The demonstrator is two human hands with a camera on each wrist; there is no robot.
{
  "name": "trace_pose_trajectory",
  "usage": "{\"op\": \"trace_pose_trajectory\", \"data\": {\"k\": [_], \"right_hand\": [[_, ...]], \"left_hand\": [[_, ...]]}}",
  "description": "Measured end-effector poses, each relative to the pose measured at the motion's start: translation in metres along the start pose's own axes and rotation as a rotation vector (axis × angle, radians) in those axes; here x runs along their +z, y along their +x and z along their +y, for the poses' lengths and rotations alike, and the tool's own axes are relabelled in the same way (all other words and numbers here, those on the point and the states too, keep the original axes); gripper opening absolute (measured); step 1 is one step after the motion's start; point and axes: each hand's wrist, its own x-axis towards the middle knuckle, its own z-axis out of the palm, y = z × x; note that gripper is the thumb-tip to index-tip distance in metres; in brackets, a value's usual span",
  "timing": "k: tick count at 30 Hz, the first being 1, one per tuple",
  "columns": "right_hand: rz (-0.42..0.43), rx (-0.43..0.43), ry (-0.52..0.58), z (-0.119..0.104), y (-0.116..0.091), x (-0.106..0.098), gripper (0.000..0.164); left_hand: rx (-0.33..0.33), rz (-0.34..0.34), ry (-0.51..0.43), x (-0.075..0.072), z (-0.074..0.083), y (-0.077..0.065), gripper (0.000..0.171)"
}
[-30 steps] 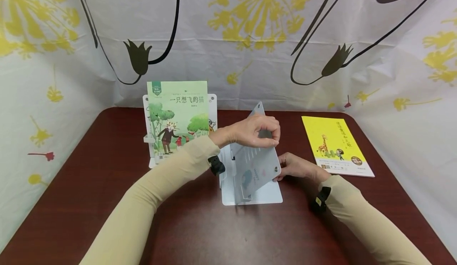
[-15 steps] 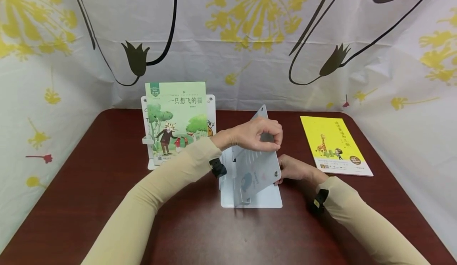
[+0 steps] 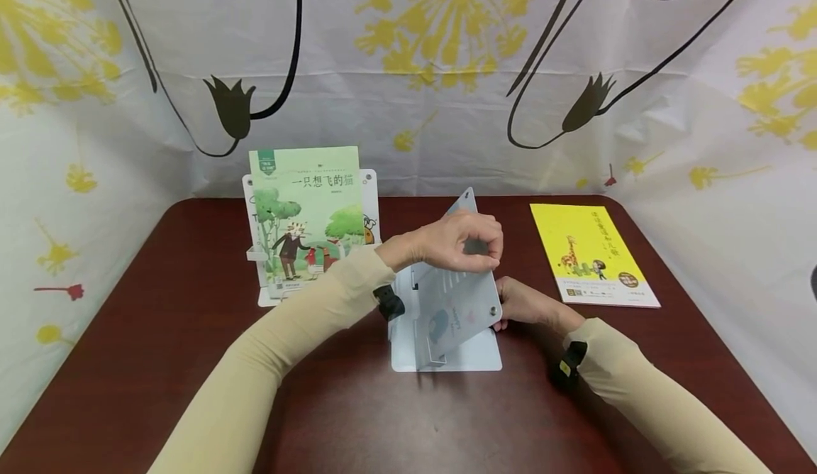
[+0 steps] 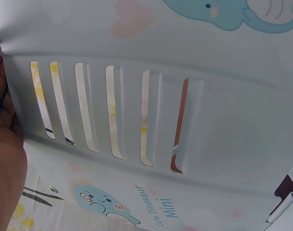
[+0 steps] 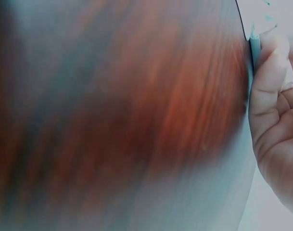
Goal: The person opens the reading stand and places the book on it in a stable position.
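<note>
A pale metal book stand (image 3: 454, 311) stands mid-table, its slotted panel raised at a steep tilt over a flat base plate (image 3: 475, 355). My left hand (image 3: 454, 242) grips the panel's upper edge with curled fingers. In the left wrist view the panel (image 4: 242, 125) fills most of the picture, with dinosaur prints and a row of slots; part of the left hand (image 4: 6, 163) shows at its edge. My right hand (image 3: 530, 301) holds the stand low on its right side, its fingertips partly hidden behind the panel. The right wrist view shows curled fingers (image 5: 266, 91) against a thin edge.
At the back left, a green picture book (image 3: 309, 211) leans upright on a second white stand (image 3: 370, 204). A yellow book (image 3: 590, 250) lies flat at the right on the dark red table (image 3: 191, 318). A patterned cloth (image 3: 415, 27) hangs close behind the table.
The panel has shifted slightly right and downward with my left hand, mostly in the first half second. The right hand keeps its place. The whole head view has drifted a little.
</note>
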Motion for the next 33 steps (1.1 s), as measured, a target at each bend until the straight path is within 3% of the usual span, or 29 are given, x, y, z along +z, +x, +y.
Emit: {"op": "trace_pose_trajectory", "data": {"k": [13, 26, 33], "right_hand": [[0.027, -0.001, 0.035, -0.001, -0.002, 0.006, 0.013], [-0.002, -0.026, 0.046, 0.001, -0.005, 0.004, 0.023], [0.009, 0.014, 0.048, 0.001, -0.006, 0.004, 0.019]], "left_hand": [[-0.015, 0.017, 0.004, 0.007, -0.003, 0.001, 0.013], [-0.024, 0.037, -0.007, 0.009, -0.005, 0.003, 0.013], [-0.011, 0.046, -0.011, 0.011, -0.006, 0.004, 0.013]]}}
